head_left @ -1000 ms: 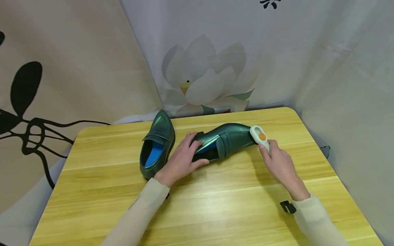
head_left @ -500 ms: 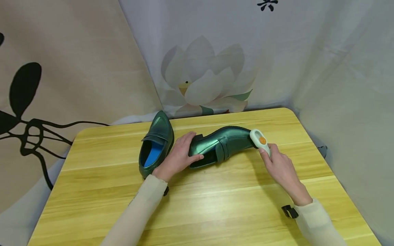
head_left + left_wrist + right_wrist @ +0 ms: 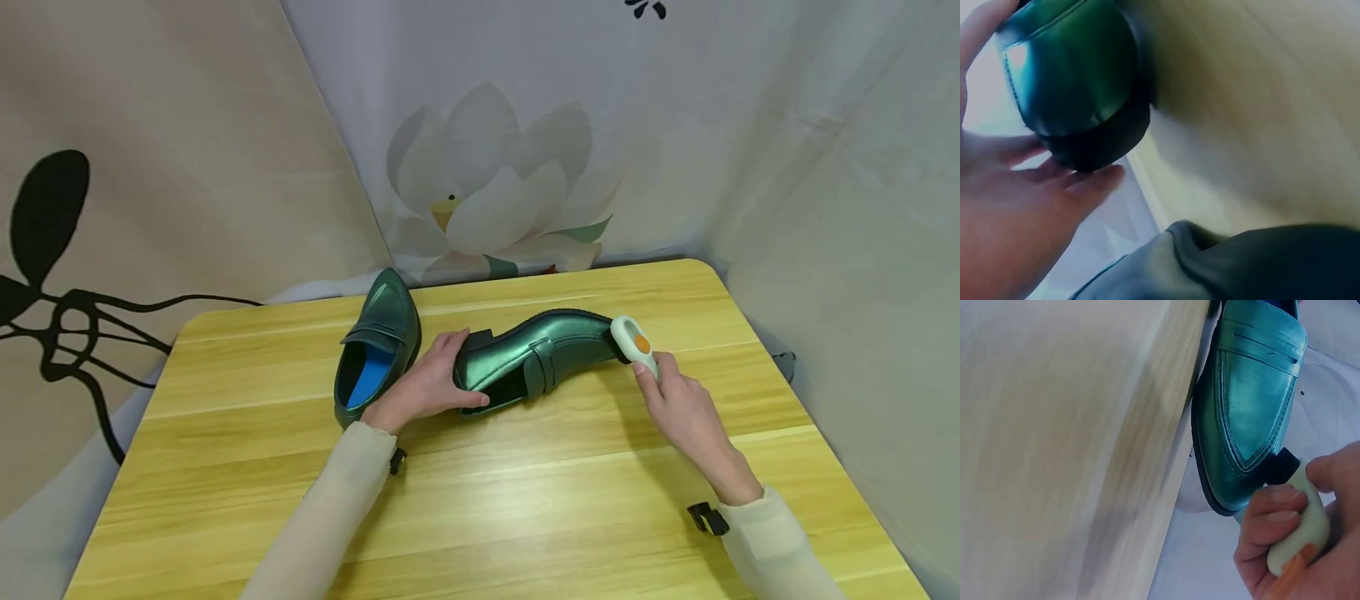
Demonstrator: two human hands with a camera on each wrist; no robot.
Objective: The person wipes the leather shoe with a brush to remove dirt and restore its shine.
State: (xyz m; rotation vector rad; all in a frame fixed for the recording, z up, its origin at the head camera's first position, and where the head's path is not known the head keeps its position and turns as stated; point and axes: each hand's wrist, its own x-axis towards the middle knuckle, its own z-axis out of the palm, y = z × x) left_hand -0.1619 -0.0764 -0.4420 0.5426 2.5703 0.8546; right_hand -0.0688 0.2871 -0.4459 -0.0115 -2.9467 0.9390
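A shiny dark green loafer (image 3: 577,337) lies tipped on its side, toe to the right, its black heel block (image 3: 477,340) at the far side. My left hand (image 3: 427,383) grips it round the heel end, thumb at the opening; the left wrist view shows fingers under the heel (image 3: 1094,140). My right hand (image 3: 686,408) holds a small white-handled brush (image 3: 628,337) with an orange spot. In the right wrist view, the brush's black head (image 3: 1284,466) is right at the edge of the loafer's toe (image 3: 1247,481).
The matching loafer (image 3: 386,321) stands upright just left of my left hand, toe away, blue insole (image 3: 371,375) showing. Both lie on a wooden table (image 3: 525,517). A flower-printed curtain (image 3: 510,150) hangs behind the table's back edge.
My left hand has slid from the loafer's opening back round its heel. The loafer has shifted slightly left and toward me, and has tipped. The brush stays at the toe.
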